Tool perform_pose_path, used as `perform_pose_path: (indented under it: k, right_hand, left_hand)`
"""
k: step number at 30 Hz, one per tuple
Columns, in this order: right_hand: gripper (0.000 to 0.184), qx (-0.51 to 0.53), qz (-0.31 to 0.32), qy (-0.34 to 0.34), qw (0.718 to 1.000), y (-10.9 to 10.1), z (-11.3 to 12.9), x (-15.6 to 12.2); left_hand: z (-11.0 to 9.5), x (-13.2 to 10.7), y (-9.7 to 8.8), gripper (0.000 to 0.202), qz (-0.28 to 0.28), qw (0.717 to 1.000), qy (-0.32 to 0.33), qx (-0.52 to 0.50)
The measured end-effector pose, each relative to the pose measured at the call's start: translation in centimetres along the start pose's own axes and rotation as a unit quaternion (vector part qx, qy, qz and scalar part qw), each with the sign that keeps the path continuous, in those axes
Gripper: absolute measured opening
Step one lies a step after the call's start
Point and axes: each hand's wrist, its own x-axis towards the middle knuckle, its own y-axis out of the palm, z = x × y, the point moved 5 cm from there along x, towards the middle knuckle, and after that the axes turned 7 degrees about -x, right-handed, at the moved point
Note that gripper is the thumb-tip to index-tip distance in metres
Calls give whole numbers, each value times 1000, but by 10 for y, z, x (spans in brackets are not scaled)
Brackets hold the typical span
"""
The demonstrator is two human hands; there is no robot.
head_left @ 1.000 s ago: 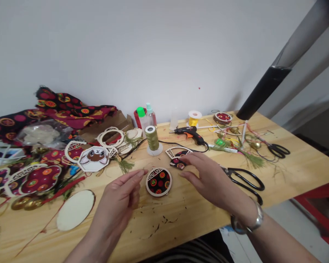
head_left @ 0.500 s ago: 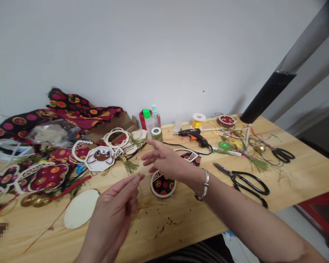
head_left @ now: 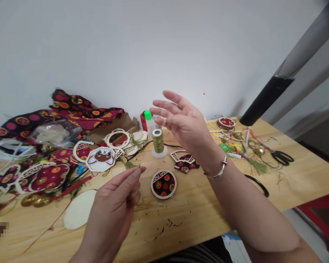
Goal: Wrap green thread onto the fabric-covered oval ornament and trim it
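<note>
My left hand (head_left: 116, 201) is closed in a pinch above the near part of the table, on what looks like a thin greenish thread; only a tiny end shows at the fingertips. Raised in the air to the right, my right hand (head_left: 182, 118) has its fingers spread, with nothing visible in it. Below it stands a spool of olive-green thread (head_left: 158, 142) on a pale round base. A round pendant (head_left: 163, 184) with a pale frame and dark patterned fabric lies between my hands. Behind that is a fan-shaped fretwork piece (head_left: 184, 160) with similar fabric.
Patterned cloth (head_left: 82, 109), an octagonal sheep-face piece (head_left: 101, 159) and a blank oval disc (head_left: 80, 210) lie at left. A green-capped bottle (head_left: 148, 120) stands behind the spool. Scissors (head_left: 282, 157) and gold bells (head_left: 259, 151) lie at right. Dark scraps are scattered in front.
My right hand has moved up and to the right, away from the left hand, uncovering the spool and pendant. It now hides the glue gun and most of the nearer scissors. My left hand stays nearly still.
</note>
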Motion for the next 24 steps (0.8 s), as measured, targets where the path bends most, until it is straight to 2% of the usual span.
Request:
perform_pose_path:
  k: [4, 7, 13, 19, 21, 24]
  right_hand:
    - [48, -27, -30, -70, 997, -13, 20, -3]
    - [48, -114, -65, -110, 985, -26, 35, -6]
    - [47, -288, -133, -191, 929, -45, 63, -24]
    - [48, -374, -200, -226, 877, -52, 86, -61]
    - [48, -378, -204, -225, 874, -53, 87, -69]
    - [48, -353, -174, -220, 893, -48, 81, -71]
  left_hand:
    - [2, -4, -1, 23, -6, 1000, -13, 8]
    - [4, -4, -3, 26, -10, 1000, -19, 19]
    - [9, -6, -14, 32, -37, 998, -32, 38]
    - [14, -12, -28, 34, -47, 996, -49, 59]
    - [16, -14, -31, 34, -51, 995, -59, 66]
    - [19, -16, -35, 34, -50, 994, -67, 72]
